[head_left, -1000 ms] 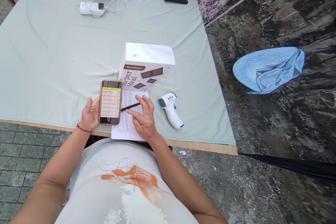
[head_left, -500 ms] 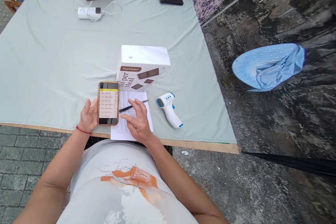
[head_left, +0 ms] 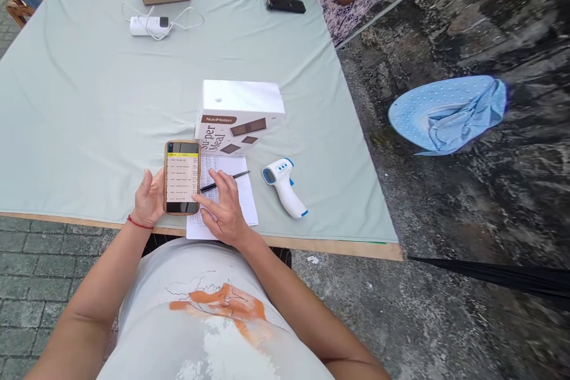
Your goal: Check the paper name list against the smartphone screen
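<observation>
Presently being scrolled, seemingly: 1 tan-cased rectangular smartphone (head_left: 182,177), over printed white paper (head_left: 247,203); any next tap calling for steadiness.
Left hand (head_left: 150,200) is cradling it, fingers behind; right hand (head_left: 225,209) is hovering half-open, seemingly empty, index at screen; white cardboard carton (head_left: 243,108) is reading "NutriMotion", "Su-per Meal"; screen list (head_left: 180,186) is proving illegible.

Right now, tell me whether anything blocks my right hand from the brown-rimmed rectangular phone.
Nothing visible does: your right hand has its index fingertip at the lower right of the phone. The slim black pen lies partly hidden behind other fingers, on the white printed sheet.
</observation>
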Motion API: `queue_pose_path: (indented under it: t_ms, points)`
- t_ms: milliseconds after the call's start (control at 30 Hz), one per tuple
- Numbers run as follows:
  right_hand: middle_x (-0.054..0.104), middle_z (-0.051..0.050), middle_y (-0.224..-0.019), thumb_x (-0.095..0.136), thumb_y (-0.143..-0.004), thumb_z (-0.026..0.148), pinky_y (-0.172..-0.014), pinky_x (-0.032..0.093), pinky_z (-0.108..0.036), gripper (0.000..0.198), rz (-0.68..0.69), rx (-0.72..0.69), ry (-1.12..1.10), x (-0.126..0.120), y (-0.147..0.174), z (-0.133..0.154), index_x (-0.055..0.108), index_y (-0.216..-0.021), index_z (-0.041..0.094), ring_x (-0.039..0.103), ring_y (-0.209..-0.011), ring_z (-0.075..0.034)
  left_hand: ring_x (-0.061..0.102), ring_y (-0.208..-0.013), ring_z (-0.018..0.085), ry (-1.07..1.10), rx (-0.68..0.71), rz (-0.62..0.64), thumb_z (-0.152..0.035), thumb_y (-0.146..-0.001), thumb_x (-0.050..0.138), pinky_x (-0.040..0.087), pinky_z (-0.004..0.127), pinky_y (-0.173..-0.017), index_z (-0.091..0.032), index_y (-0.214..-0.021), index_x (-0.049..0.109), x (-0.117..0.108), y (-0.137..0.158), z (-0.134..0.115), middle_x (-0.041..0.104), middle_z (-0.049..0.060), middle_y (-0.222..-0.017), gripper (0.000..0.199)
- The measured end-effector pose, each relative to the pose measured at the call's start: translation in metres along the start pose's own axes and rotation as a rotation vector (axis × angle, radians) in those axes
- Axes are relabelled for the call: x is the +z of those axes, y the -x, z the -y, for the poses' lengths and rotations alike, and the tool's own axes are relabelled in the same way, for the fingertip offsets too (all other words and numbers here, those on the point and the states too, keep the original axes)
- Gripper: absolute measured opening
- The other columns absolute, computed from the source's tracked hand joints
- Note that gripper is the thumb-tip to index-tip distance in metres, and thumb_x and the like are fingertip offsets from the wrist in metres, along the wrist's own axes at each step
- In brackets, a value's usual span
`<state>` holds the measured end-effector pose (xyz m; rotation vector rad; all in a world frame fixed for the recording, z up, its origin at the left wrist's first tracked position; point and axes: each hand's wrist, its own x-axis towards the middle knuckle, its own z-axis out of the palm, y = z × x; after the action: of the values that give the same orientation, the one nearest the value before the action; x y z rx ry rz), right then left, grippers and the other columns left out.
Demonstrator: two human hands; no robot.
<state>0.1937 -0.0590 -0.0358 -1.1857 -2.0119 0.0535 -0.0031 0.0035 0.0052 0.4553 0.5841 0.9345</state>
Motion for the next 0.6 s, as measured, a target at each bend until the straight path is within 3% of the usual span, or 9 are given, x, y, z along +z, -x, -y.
queue_pose_path:
  t_ms: [200,433,600]
  points:
    - [0.019,-0.005,-0.171,0.064,-0.085,0.021,-0.118,0.036,-0.062,0.039,0.082,0.004,0.005,0.007,-0.009,0.011,0.068,-0.122,0.031,0.027,-0.152,-0.035,0.052,-0.139,0.038,-0.031,0.014,-0.001,-0.071,-0.089,0.050,0.041,0.052,-0.115,-0.018,-0.146,0.052,0.004,0.001,-0.001,0.064,0.016,-0.140,0.078]
    - [0.009,-0.002,-0.174,0.060,-0.087,0.017,-0.119,0.036,-0.060,0.034,-0.024,-0.048,-0.058,-0.001,-0.008,0.009,0.070,-0.118,0.027,0.029,-0.152,-0.034,0.051,-0.139,0.041,-0.110,0.043,0.083,-0.074,-0.077,0.066,0.040,0.053,-0.116,-0.017,-0.145,0.054,0.005,0.001,-0.001,0.063,0.017,-0.141,0.089]
    - [0.014,-0.001,-0.173,0.059,-0.085,0.011,-0.119,0.036,-0.060,0.036,-0.056,-0.044,-0.083,-0.006,0.004,0.004,0.071,-0.115,0.027,0.030,-0.152,-0.033,0.053,-0.138,0.039,-0.055,0.023,0.044,-0.070,-0.089,0.054,0.041,0.053,-0.115,-0.017,-0.147,0.052,0.003,0.000,-0.001,0.064,0.016,-0.140,0.079]
